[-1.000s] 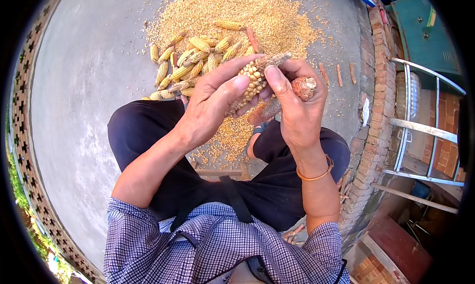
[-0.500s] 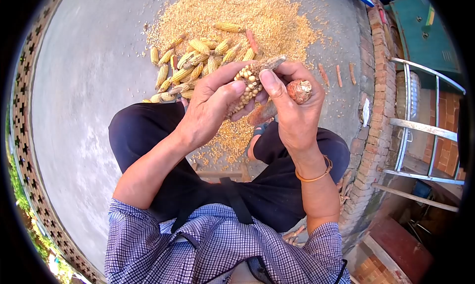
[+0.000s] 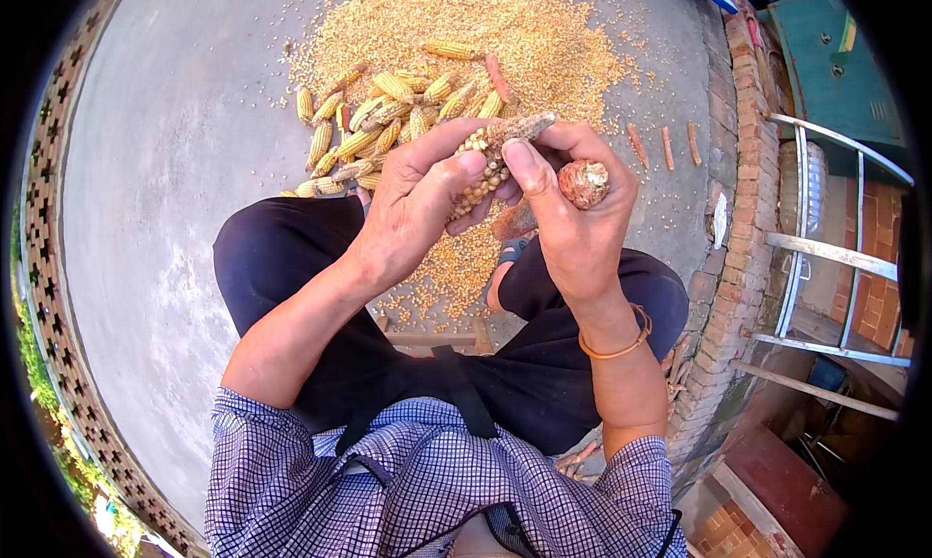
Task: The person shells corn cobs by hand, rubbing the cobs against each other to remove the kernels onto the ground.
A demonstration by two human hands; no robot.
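Note:
Between my two hands is a partly shelled corn cob [image 3: 482, 174], its remaining kernels on the left and its bare tip pointing up to the right. My left hand [image 3: 416, 194] wraps round the kernel side, thumb pressed on the kernels. My right hand [image 3: 573, 213] grips a bare reddish cob [image 3: 585, 183], whose broken end sticks out beside the thumb, while that thumb presses the partly shelled cob. Below and beyond my hands lie a pile of unshelled corn cobs [image 3: 388, 111] and a wide heap of loose kernels [image 3: 466, 24].
Bare cobs [image 3: 668, 148] lie on the concrete floor [image 3: 165, 169] to the right. A low brick edge [image 3: 743, 237] runs along the right, with a metal frame [image 3: 835, 250] beyond it. A wooden stool edge [image 3: 432, 339] shows between my legs.
My left thumb has shifted slightly up and right along the partly shelled cob, covering more of its kernels. The cob has turned a little. Both hands stay in nearly the same place.

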